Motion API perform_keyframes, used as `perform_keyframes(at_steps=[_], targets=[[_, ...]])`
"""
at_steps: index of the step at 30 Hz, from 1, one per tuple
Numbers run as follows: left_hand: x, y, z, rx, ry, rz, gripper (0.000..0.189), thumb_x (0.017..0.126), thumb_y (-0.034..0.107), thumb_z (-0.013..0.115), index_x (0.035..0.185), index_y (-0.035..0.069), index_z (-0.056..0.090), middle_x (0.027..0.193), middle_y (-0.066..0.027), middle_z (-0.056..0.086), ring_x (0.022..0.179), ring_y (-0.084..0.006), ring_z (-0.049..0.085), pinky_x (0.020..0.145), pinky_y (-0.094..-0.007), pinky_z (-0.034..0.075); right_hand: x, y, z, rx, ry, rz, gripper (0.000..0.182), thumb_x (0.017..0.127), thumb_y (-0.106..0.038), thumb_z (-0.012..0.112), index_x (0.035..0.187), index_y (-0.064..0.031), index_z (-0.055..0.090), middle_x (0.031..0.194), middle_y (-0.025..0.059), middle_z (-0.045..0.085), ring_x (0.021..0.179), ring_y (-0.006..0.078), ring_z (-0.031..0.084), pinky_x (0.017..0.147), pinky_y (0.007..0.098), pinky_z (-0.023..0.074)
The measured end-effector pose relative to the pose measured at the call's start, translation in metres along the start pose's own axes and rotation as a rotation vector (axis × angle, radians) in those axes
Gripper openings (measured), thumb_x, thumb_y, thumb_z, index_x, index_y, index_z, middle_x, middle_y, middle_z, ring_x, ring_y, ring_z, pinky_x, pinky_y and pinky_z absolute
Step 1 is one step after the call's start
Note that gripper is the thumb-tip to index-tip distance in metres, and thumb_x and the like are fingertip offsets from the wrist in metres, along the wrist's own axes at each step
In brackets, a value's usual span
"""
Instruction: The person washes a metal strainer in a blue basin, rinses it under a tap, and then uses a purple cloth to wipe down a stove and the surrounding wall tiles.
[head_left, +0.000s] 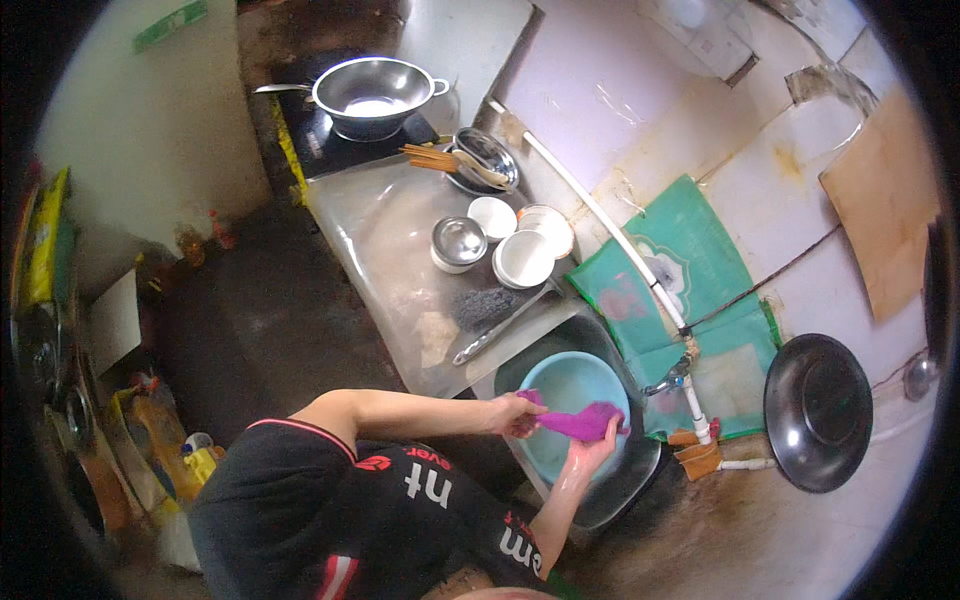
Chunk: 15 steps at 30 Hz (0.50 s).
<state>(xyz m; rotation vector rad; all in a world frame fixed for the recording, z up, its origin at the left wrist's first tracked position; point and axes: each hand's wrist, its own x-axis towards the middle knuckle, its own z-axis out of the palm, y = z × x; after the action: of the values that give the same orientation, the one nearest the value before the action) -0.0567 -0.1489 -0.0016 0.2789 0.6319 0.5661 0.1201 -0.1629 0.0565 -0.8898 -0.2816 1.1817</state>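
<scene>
My left hand (517, 416) grips one end of a purple cloth (581, 424). The other end, bunched up, is in my right hand (596, 452), so the cloth stretches between the two. Both hands are above a light blue plastic basin (551, 375), which sits in a dark sink (626, 487). My right wrist and forearm look wet. What lies at the bottom of the basin is partly hidden by the cloth and hands. A tap (667, 381) on a white pipe points towards the basin's far rim.
Left of the sink, a counter (375, 247) holds white bowls (525, 259), a metal bowl (459, 240), chopsticks (431, 157) in a steel dish and a long-handled utensil (491, 337). A steel pan (375, 90) sits on a black cooktop (315, 139). A black wok (817, 412) leans against the wall.
</scene>
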Motion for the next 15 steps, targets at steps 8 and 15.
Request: perform_keyframes(at_steps=[8,15], targets=[[-0.167,0.074,-0.021,1.12,0.15,0.847,0.116,0.06,0.033,0.085,0.145,0.004,0.012,0.147,-0.019,0.021,0.136,-0.0283,0.021,0.112,-0.0355,0.017,-0.091,0.031,0.136,-0.423,-0.721,0.305,0.043,0.073,-0.001,0.063,0.116,-0.0015,0.053,0.105,0.0086,0.06,0.1,0.0209,0.057,0.09,0.0361,0.0442],[-0.278,0.094,-0.079,0.511,0.139,0.592,0.042,0.082,0.02,0.07,0.117,0.001,0.056,0.103,-0.002,0.063,0.093,-0.0103,0.057,0.085,-0.0272,0.047,-0.112,0.118,0.251,-0.899,-1.305,0.221,0.037,0.073,-0.005,0.073,0.107,0.0041,0.059,0.1,0.0073,0.064,0.091,0.0127,0.059,0.081,0.028,0.048]])
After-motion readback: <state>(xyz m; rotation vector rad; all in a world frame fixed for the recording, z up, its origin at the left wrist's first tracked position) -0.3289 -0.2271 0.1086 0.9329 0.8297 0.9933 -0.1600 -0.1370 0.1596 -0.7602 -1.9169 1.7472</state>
